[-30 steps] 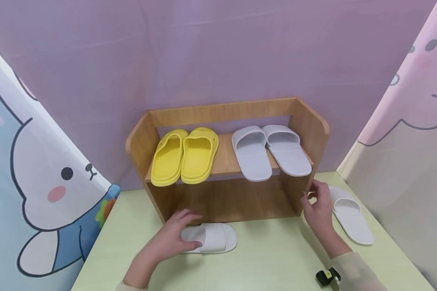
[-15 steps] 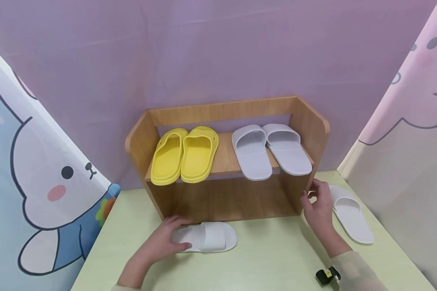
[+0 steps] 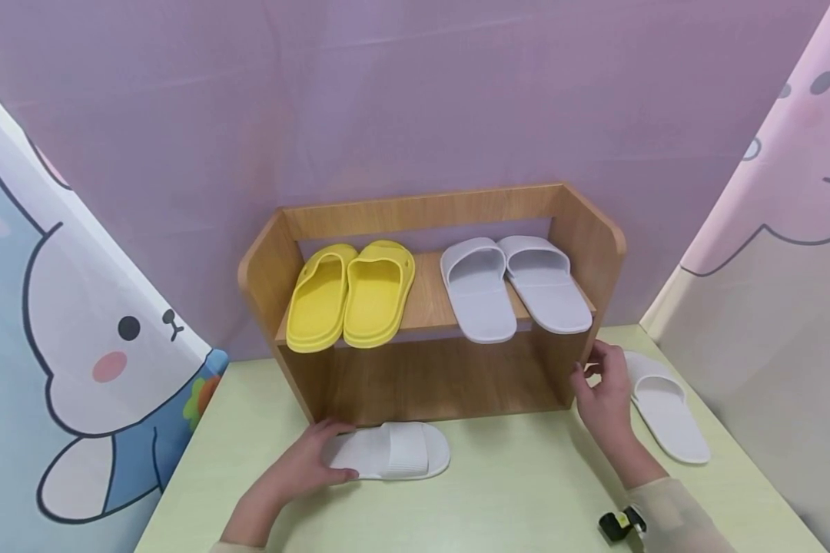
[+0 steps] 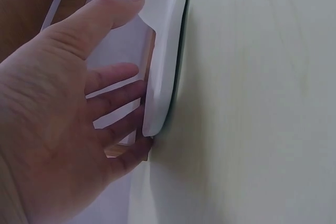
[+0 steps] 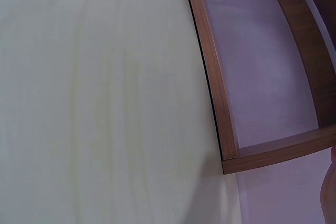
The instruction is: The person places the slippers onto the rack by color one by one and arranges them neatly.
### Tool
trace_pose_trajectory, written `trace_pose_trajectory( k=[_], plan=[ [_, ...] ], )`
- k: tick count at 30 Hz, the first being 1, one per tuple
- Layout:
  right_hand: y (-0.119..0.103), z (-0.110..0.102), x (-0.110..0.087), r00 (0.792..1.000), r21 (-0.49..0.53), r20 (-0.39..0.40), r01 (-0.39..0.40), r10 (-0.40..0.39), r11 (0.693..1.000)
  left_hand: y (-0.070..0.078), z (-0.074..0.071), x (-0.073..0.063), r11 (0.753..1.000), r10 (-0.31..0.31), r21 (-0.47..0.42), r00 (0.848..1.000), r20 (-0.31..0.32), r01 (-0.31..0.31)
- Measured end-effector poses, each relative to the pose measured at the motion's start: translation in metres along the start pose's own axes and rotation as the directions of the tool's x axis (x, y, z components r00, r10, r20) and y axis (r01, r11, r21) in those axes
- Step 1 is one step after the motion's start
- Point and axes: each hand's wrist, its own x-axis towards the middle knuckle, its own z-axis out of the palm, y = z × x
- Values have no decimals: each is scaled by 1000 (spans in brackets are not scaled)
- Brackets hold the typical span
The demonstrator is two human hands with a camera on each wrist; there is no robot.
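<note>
A white slipper (image 3: 372,452) lies sideways on the table in front of a wooden shoe rack (image 3: 425,201). Around its heel end is my left hand (image 3: 307,465), thumb along the near side and fingers on the far side. The left wrist view shows this hand (image 4: 68,114) with relaxed, spread fingers beside the white slipper's edge (image 4: 164,85). My right hand (image 3: 605,392) holds the front edge of the rack's right side panel, its thumb and curled fingers at the wood. Only a sliver of that hand (image 5: 329,198) enters the right wrist view.
On the upper shelf sit a pair of yellow slippers (image 3: 376,296) and a pair of pale grey slippers (image 3: 484,303). Another white slipper (image 3: 674,418) lies right of the rack. A small black device (image 3: 615,527) is by the right sleeve. Printed curtains (image 3: 415,100) surround the table (image 3: 498,491).
My left hand has slid left along the white slipper from near its strap to the heel end, uncovering more of it. The slipper and my right hand have stayed in place.
</note>
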Motion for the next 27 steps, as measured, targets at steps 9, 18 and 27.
trace_pose_trajectory(
  k=[9, 18, 27],
  plan=[
    [-1, 0, 0, 1000, -15, 4, -13, 13, 1000, -7, 5, -1, 1000, -11, 8, 1000, 20, 11],
    [0, 1, 0, 1000, -19, 2, -20, 20, 1000, -14, 7, 0, 999, 34, 32, 998, 43, -36],
    [-1, 0, 0, 1000, -10, 5, -27, 27, 1000, -19, 5, 0, 999, 36, 34, 997, 66, -38]
  ],
)
